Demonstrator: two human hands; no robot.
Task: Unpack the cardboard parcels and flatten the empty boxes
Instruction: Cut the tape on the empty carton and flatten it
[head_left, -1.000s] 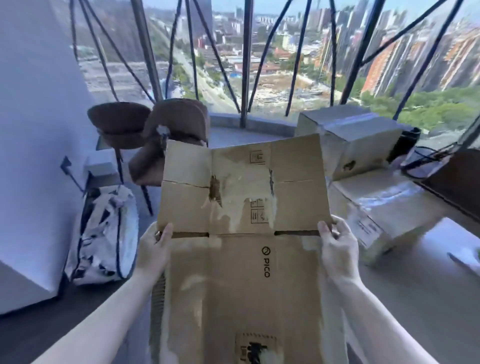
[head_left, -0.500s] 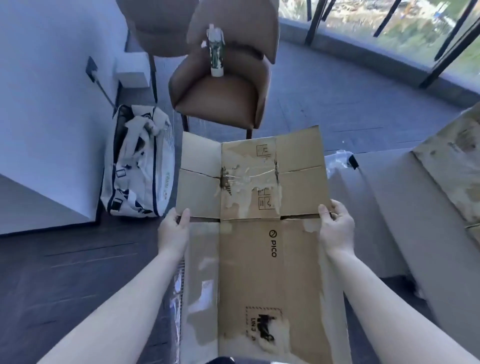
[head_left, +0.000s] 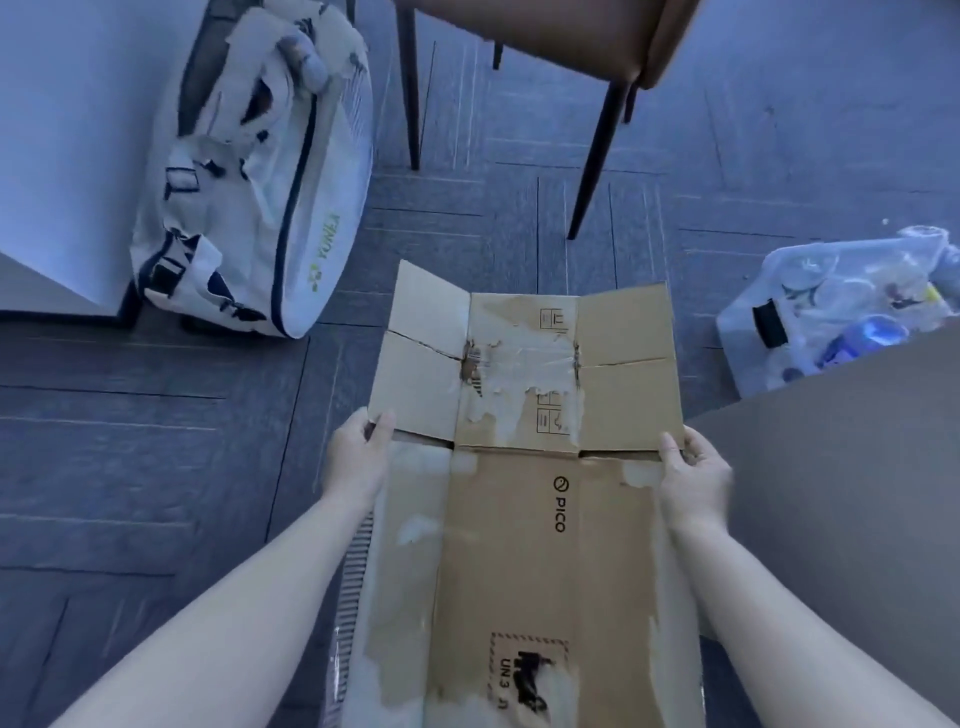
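A flattened cardboard box (head_left: 524, 467) fills the lower centre of the frame, held out flat above the dark floor (head_left: 156, 467) by a person seen only as two bare forearms and hands. The box carries a printed "PICO" mark, torn paper patches and remnants of clear tape along its middle seam. Its end flaps are splayed open toward the upper middle of the frame — a sign, I judge, that the box is already emptied and collapsed, and is being carried or lowered to where it will lie.

The left hand (head_left: 358, 457) grips the left edge of the box at the fold where the flaps begin, thumb on top and fingers hidden beneath. The right hand (head_left: 693, 475) holds the opposite edge at the same fold, thumb over the cardboard and fingers curled round it. Gripping at the crease on both sides likely keeps the sheet level and stops the flaps from drooping. Both forearms reach forward from the bottom corners, roughly parallel, elbows out of view.

Further out, a white sports bag (head_left: 260, 197) stands at the upper left against a pale wall. A brown chair (head_left: 550, 41) with dark legs sits at the top centre. At the right edge lies a clear plastic bag (head_left: 852, 306) of bottles, and below it a grey desk (head_left: 857, 493) — its corner just beside the right hand.
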